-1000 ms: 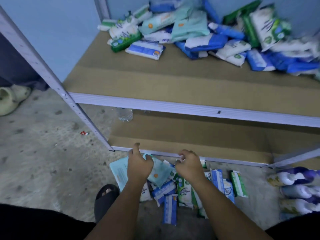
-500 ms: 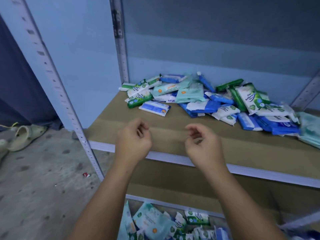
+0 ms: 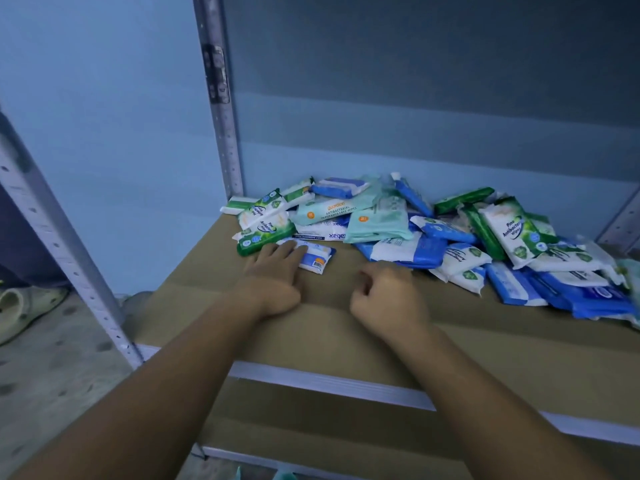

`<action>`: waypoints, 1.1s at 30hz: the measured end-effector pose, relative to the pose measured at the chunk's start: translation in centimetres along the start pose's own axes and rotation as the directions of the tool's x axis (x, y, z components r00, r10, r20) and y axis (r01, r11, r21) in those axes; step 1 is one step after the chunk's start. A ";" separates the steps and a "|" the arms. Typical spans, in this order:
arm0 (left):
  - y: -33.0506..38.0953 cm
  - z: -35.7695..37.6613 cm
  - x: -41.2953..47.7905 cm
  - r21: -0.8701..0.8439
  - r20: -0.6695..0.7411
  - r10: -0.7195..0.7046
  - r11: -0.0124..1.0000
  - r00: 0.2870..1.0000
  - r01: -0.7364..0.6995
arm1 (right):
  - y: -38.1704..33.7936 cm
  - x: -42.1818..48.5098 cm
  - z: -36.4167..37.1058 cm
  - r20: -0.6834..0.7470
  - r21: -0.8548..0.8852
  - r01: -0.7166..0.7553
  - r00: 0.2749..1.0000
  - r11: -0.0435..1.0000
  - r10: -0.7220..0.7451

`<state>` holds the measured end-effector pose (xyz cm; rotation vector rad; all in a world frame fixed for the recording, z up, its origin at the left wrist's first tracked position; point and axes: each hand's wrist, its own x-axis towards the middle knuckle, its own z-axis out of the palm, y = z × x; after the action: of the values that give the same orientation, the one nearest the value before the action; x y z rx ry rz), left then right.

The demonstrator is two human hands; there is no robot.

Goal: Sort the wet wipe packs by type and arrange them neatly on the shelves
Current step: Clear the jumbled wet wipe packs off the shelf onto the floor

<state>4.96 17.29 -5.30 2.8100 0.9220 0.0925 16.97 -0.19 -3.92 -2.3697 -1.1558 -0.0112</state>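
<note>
A mixed heap of wet wipe packs lies at the back of the brown shelf board: green-and-white, teal, and blue-and-white ones. A small blue-and-white pack lies at the heap's front left corner. My left hand rests on the board with its fingers flat on top of that pack, not wrapped around it. My right hand hovers just in front of the heap, fingers curled in, holding nothing. A green-and-white pack sits just behind my left fingertips.
A grey perforated post stands at the shelf's front left and another post at the back. A lower shelf board shows below. A pale sandal lies on the concrete floor at left. Teal pack tips peek in at the bottom edge.
My view rose from the packs on the floor to the upper shelf. Both hands lifted empty from the floor pile and reached forward; the left one landed on the small blue-and-white pack.
</note>
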 end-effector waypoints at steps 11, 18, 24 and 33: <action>-5.0 -2.3 0.6 -0.082 -0.039 -0.035 0.996 0.999 0.031 | -2.5 5.1 2.3 -0.351 0.113 0.441 0.856 0.891 -0.379; -8.9 -1.0 3.5 -0.234 -0.415 -0.060 0.971 0.908 -0.042 | -4.9 13.7 -0.2 -0.241 -0.106 0.276 0.925 0.955 -0.294; -9.5 0.5 4.6 -0.176 -0.450 -0.063 0.984 0.891 -0.019 | -5.6 16.9 0.9 0.071 -0.390 0.023 0.997 0.921 0.005; -11.1 0.7 6.1 -0.248 -0.321 -0.130 0.967 0.938 0.049 | -7.7 18.3 0.1 0.045 -0.488 -0.128 0.984 0.863 0.172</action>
<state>3.45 29.60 -8.06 2.5672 1.0295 0.6432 22.89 17.30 3.29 -2.9261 -1.1001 -0.1649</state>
